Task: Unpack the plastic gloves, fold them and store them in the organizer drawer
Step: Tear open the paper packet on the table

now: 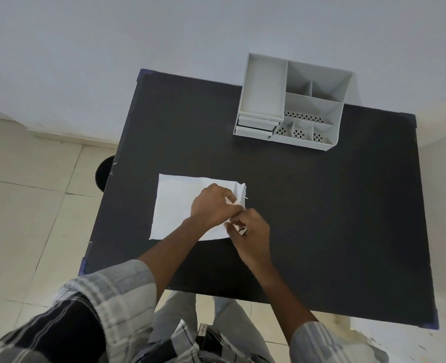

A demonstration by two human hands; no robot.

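A flat white packet of plastic gloves (pixel 174 203) lies on the black table (pixel 321 205), left of centre. My left hand (pixel 212 205) rests on the packet's right end, fingers pinching its crumpled right edge. Just right of it and touching, my right hand (pixel 250 229) grips the lower right corner of the same packet. The grey organizer (pixel 292 103) stands at the far right of the table. Its small drawers (pixel 254 127) sit at its front left and look closed.
The organizer's top holds several open compartments, some with perforated floors. A round dark stool (pixel 104 172) shows beside the table's left edge. Pale floor tiles surround the table and a white wall rises behind it.
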